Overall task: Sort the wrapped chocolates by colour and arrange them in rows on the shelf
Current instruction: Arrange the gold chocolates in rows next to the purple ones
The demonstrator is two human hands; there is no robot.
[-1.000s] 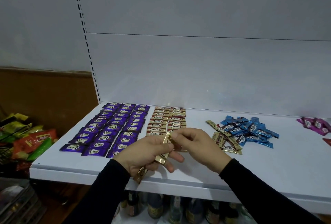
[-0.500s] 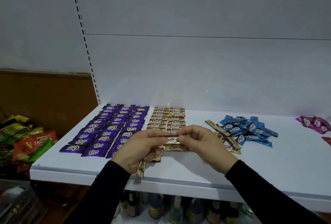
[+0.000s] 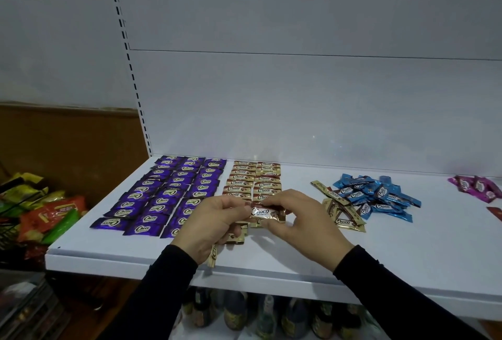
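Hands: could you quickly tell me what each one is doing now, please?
Left hand: pinching the gold chocolate, more gold ones underneath.
Right hand: pinching the same chocolate's other end.

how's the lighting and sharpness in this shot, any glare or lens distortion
Head view: dim, cool lighting; small glare specks on the back panel; wide-angle bending curves the slotted upright; the gold chocolate pinched by the left hand and right hand reads fairly sharp; bottles beneath the shelf lie dark and soft.

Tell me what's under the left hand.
Under the left hand, gold chocolates poke out, one past the wrist. How many it holds is hidden. Below lies the white shelf.
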